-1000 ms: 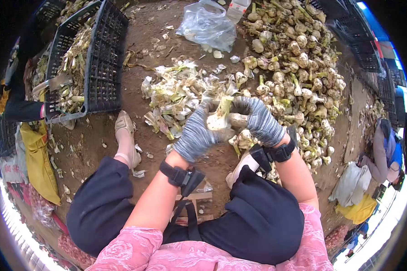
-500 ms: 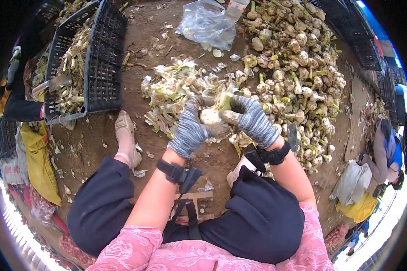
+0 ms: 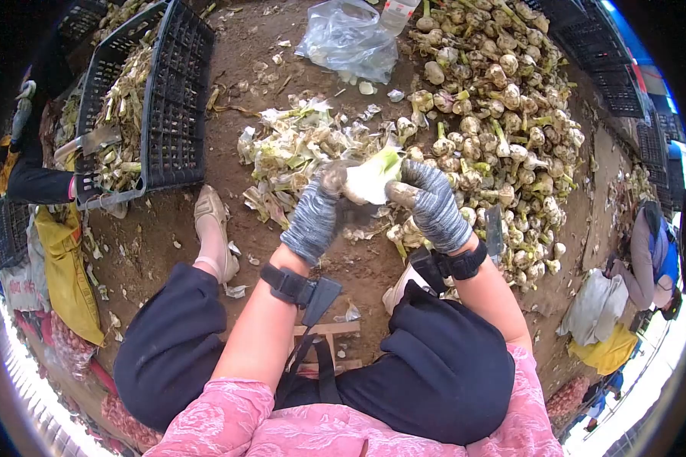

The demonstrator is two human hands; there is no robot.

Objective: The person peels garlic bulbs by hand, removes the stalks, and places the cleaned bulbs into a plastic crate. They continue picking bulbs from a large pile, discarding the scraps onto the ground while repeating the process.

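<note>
Between my two hands is a garlic bulb (image 3: pixel 369 181), white below with a pale green stem end tilted up to the right. My left hand (image 3: pixel 317 213), in a grey knitted glove with dirty fingertips, is closed on the bulb's left side. My right hand (image 3: pixel 434 204), gloved alike, pinches its right side by the stem and skin. Beneath and beyond them lies a heap of stripped garlic skins (image 3: pixel 293 152). To the right spreads a large pile of garlic bulbs (image 3: pixel 511 145) with stalks. A dark flat blade-like piece (image 3: pixel 494 232) shows beside my right wrist.
A black plastic crate (image 3: pixel 179 99) full of stalks stands tilted at the left, with a cleaver-like blade (image 3: pixel 100 140) at its rim. A clear plastic bag (image 3: pixel 348 42) lies ahead. Other people sit at both sides, near yellow sacks (image 3: pixel 67 270) and more crates (image 3: pixel 598 65).
The garlic bulb has turned, so more of its white side and green stem shows. My left fingers have shifted to its left edge; my right hand has moved slightly down.
</note>
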